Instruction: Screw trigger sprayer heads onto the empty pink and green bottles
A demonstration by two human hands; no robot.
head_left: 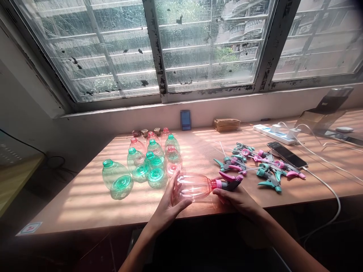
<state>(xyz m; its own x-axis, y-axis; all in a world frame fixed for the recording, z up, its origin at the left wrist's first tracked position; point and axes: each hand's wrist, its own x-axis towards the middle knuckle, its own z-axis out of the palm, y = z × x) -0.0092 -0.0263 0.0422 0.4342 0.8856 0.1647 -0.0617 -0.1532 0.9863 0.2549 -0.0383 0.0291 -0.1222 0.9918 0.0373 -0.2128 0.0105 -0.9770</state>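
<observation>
A clear pink bottle [195,186] lies sideways in the air just above the table's front edge, its neck pointing right. My left hand [170,200] is wrapped round its base. At the neck, my right hand [231,196] grips a pink and grey trigger spray head [230,180], whose collar meets the bottle's mouth; how tightly it is seated I cannot tell. Left of my hands stand several open-necked bottles, green [117,177] and pink [172,160]. Right of them lies a loose pile of spray heads [266,164] in pink, teal and grey, some with thin white tubes.
A black phone [287,155] with a white cable lies beyond the pile. Behind it are a white power strip [275,134] and a brown packet [226,124]. A blue box [185,120] leans against the wall below the window. A sticker [30,228] marks the table's left corner.
</observation>
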